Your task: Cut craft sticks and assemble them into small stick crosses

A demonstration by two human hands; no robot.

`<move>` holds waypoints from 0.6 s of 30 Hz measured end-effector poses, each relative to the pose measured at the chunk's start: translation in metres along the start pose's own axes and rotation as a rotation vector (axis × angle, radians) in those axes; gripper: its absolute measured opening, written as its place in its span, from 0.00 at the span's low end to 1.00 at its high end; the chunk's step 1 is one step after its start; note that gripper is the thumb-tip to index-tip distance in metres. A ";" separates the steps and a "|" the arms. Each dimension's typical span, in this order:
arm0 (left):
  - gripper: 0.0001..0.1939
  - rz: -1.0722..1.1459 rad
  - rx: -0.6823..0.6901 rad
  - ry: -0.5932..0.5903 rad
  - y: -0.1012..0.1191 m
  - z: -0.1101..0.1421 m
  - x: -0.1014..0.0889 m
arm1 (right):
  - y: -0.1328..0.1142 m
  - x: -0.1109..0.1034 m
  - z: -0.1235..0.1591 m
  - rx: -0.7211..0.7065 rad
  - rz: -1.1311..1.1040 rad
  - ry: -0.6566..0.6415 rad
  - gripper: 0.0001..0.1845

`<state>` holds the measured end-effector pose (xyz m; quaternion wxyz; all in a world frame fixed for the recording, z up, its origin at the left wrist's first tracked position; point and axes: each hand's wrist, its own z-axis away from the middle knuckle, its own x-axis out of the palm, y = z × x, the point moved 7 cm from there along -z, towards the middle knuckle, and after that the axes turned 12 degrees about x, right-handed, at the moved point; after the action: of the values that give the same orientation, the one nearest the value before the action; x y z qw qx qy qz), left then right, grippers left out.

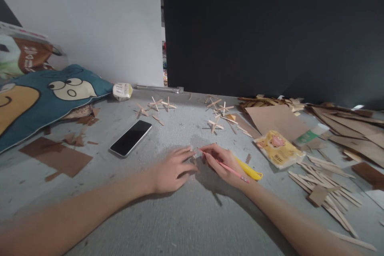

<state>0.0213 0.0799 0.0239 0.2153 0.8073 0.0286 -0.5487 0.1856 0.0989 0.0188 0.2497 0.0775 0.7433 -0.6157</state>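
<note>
My right hand (220, 162) is closed around a pink pencil (229, 169), its eraser end lying back toward the wrist. The pencil's tip points left, close to the fingertips of my left hand (174, 171). That hand is slightly blurred, with its fingers bent down to the table and gripping a small wooden piece (195, 160), partly hidden by the fingertips. Just behind my right wrist lies a yellow curved object (249, 169), partly covered by the hand. Beyond both hands are small crossed-stick shapes (215, 125) of thin wood.
A phone (131, 138) lies left of the hands. At far left are a blue cartoon cushion (72, 88) and brown cardboard (57, 156). On the right are a yellow packet (278, 149), loose wooden sticks (327, 192) and cardboard sheets (276, 120). A dark panel (270, 32) stands behind.
</note>
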 end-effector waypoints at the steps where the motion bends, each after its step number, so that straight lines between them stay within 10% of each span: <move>1: 0.17 0.031 -0.013 0.011 -0.004 0.000 -0.001 | -0.001 -0.001 0.000 -0.005 -0.011 -0.005 0.17; 18: 0.16 -0.076 -0.063 0.200 -0.008 0.002 -0.005 | 0.000 0.001 -0.003 -0.018 0.074 0.016 0.16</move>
<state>0.0156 0.0874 0.0250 0.2157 0.8492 0.0981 -0.4719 0.1837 0.1013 0.0186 0.2669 0.1078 0.7473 -0.5988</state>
